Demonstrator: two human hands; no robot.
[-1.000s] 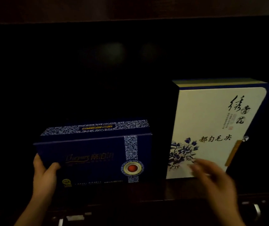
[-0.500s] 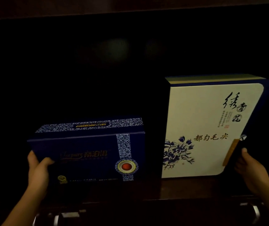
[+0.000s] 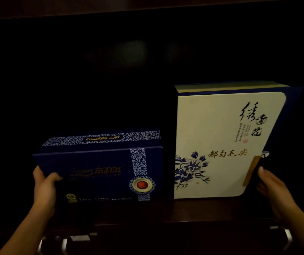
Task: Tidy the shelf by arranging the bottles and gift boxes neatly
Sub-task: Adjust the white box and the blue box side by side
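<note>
Two gift boxes stand side by side on a dark wooden shelf [image 3: 166, 212]. On the left is a low dark blue gift box [image 3: 99, 172] with a patterned band and a red round emblem. My left hand [image 3: 44, 186] grips its lower left corner, thumb on the front face. To the right stands a taller cream gift box [image 3: 217, 144] with blue flowers, black calligraphy and a blue spine. My right hand [image 3: 272, 188] holds its lower right edge beside a tan clasp. A narrow gap separates the two boxes. No bottles are visible.
The shelf recess behind and above the boxes is very dark, with faint reflections on its back wall. Metal handles [image 3: 68, 242] show along the front below the shelf edge. The shelf's upper board [image 3: 147, 6] runs across the top.
My right hand swung from the front of the cream box to its right edge and took hold there. Both boxes shifted slightly leftwards in view. My left hand has kept its hold.
</note>
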